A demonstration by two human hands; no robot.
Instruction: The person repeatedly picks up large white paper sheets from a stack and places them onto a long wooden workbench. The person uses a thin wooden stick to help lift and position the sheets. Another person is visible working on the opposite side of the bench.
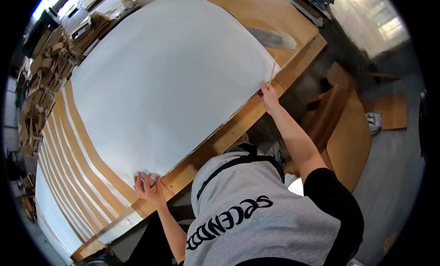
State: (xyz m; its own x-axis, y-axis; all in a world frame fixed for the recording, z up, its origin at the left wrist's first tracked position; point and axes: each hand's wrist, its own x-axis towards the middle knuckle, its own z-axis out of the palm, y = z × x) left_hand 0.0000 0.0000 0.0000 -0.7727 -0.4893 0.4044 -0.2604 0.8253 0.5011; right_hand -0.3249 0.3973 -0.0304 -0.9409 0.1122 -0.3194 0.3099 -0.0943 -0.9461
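A large white sheet of paper lies spread over a wooden table. My left hand rests flat on the sheet's near left corner with its fingers apart, and the paper is slightly crumpled under it. My right hand is at the sheet's near right corner. It grips a thin pale wooden stick that points away from me along the sheet's edge. My grey top with dark sleeves fills the lower middle of the view.
Overlapping white sheets with brown strips lie to the left of the big sheet. Piles of brown cardboard pieces stand at the far left. A grey flat piece lies on the table's far right. Wooden boards lean on the floor at right.
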